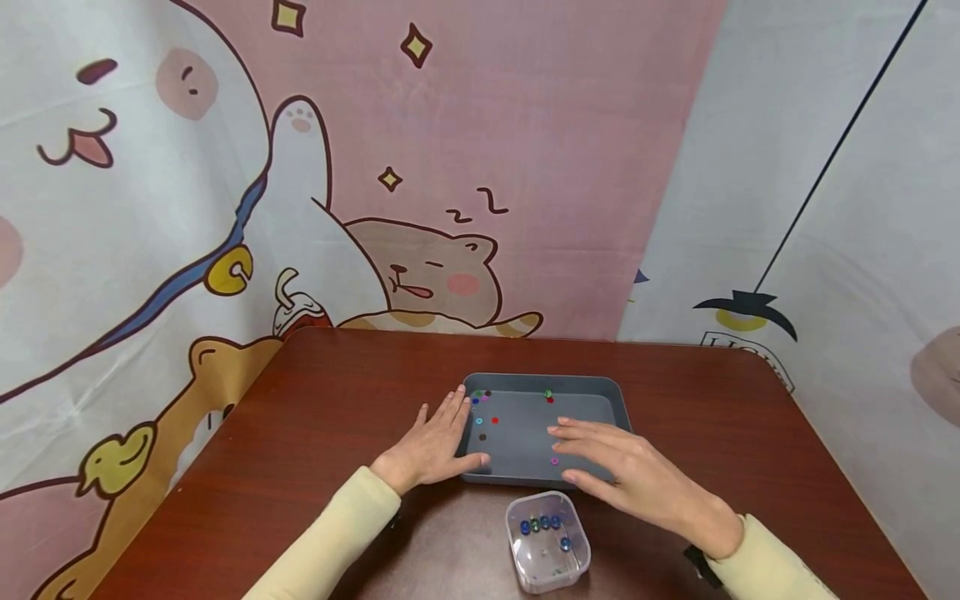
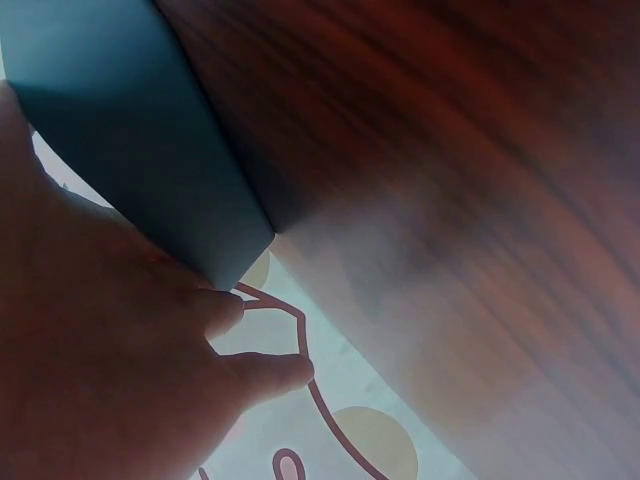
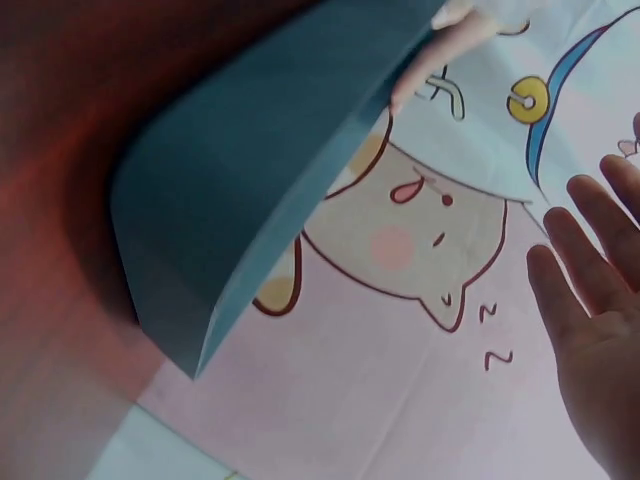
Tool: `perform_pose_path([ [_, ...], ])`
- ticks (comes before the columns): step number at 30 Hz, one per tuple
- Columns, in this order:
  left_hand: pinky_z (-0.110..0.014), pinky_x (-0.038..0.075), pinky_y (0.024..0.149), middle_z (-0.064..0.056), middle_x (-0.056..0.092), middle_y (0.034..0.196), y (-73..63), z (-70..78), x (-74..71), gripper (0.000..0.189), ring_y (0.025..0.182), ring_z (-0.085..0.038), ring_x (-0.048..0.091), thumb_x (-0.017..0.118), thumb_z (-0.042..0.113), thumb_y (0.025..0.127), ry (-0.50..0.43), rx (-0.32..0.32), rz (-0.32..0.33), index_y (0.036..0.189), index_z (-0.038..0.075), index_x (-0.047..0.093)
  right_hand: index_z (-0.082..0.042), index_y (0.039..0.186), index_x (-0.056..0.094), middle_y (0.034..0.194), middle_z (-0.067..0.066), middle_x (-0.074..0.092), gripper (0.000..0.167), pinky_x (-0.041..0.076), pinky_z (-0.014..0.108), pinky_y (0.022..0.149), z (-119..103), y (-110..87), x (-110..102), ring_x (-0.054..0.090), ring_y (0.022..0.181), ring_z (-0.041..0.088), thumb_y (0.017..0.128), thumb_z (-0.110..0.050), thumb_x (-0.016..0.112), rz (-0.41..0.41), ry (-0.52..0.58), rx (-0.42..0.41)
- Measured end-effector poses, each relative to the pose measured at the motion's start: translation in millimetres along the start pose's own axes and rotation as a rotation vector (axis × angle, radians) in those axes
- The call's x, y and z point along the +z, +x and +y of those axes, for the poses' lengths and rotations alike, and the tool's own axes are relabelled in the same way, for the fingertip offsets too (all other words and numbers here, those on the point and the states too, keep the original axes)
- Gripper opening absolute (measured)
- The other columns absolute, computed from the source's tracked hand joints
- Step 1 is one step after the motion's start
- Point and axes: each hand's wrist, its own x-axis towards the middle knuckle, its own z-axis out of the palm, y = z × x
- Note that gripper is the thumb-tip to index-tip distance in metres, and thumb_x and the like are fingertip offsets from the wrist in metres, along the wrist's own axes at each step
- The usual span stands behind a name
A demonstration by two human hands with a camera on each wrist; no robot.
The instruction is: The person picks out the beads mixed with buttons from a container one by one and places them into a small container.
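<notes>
A shallow grey tray (image 1: 525, 442) lies on the table with several tiny coloured ring-like pieces in it, mostly along its left side. Among them are a red piece (image 1: 495, 421), a pink ring (image 1: 555, 461) and a green piece (image 1: 548, 393). My left hand (image 1: 431, 446) rests at the tray's left rim, fingers straight and thumb spread over the near corner. My right hand (image 1: 630, 471) hovers above the tray's right part, fingers extended, holding nothing. In the right wrist view, that hand (image 3: 610, 330) is apart from the tray's outer wall (image 3: 230, 180).
Just in front of the tray stands a clear plastic container (image 1: 551, 571) with several blue and green glass marbles (image 1: 546, 522) inside. The brown wooden table (image 1: 315, 433) ends at a cartoon-printed cloth backdrop (image 1: 555, 167). A dark object (image 1: 701, 567) lies beneath my right wrist.
</notes>
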Motion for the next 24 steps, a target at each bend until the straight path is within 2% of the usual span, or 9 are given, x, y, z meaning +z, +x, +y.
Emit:
perform_pose_path([
  [4,-0.064,0.018,0.121,-0.014,0.005,0.173,-0.2,0.1,0.2,0.104,0.159,-0.029,0.012,0.049,0.073,0.096,-0.006,0.002,0.002,0.164,0.0,0.02,-0.015,0.131,0.071,0.142,0.003,0.064,0.043,0.034,0.019,0.114,11.6,7.2,-5.2,0.059,0.132,0.023,0.09,-0.02,0.082,0.019,-0.051,0.029],
  [9,-0.064,0.018,0.121,-0.014,0.005,0.173,-0.1,0.2,0.2,0.104,0.159,-0.027,0.012,0.048,0.074,0.096,-0.002,0.003,0.0,0.164,-0.001,0.02,-0.011,0.136,0.068,0.144,0.005,0.062,0.05,0.05,0.039,0.105,28.7,15.3,-6.0,0.058,0.133,0.024,0.089,-0.019,0.083,0.008,-0.087,0.069],
  [11,-0.064,0.018,0.121,-0.014,0.005,0.173,0.1,0.1,0.4,0.105,0.159,-0.027,0.011,0.048,0.074,0.096,-0.002,0.004,0.0,0.164,0.0,0.02,-0.01,0.137,0.067,0.145,0.005,0.061,0.051,0.052,0.047,0.101,35.6,18.0,-4.7,0.058,0.133,0.025,0.09,-0.02,0.082,-0.015,-0.09,0.094],
  [13,-0.063,0.018,0.121,-0.014,0.005,0.173,0.3,0.2,0.6,0.105,0.159,-0.027,0.011,0.047,0.075,0.096,-0.001,0.004,-0.001,0.164,0.0,0.019,-0.01,0.139,0.065,0.147,0.006,0.06,0.051,0.052,0.05,0.1,42.1,20.5,-2.9,0.057,0.134,0.026,0.092,-0.022,0.08,-0.043,-0.084,0.125],
  [16,-0.063,0.018,0.121,-0.014,0.005,0.173,0.7,0.4,0.7,0.105,0.159,-0.027,0.012,0.047,0.075,0.096,-0.001,0.003,0.0,0.164,0.0,0.019,-0.01,0.141,0.064,0.147,0.006,0.059,0.05,0.051,0.051,0.102,50.8,24.6,0.2,0.057,0.135,0.027,0.095,-0.025,0.078,-0.083,-0.078,0.168],
  [24,-0.064,0.019,0.121,-0.014,0.005,0.173,1.8,0.1,1.3,0.104,0.159,-0.026,0.011,0.049,0.073,0.096,0.004,0.003,0.002,0.164,0.0,0.02,-0.007,0.137,0.067,0.144,0.008,0.062,0.046,0.051,0.048,0.104,68.3,38.5,7.3,0.059,0.132,0.026,0.096,-0.026,0.077,-0.146,-0.072,0.212],
])
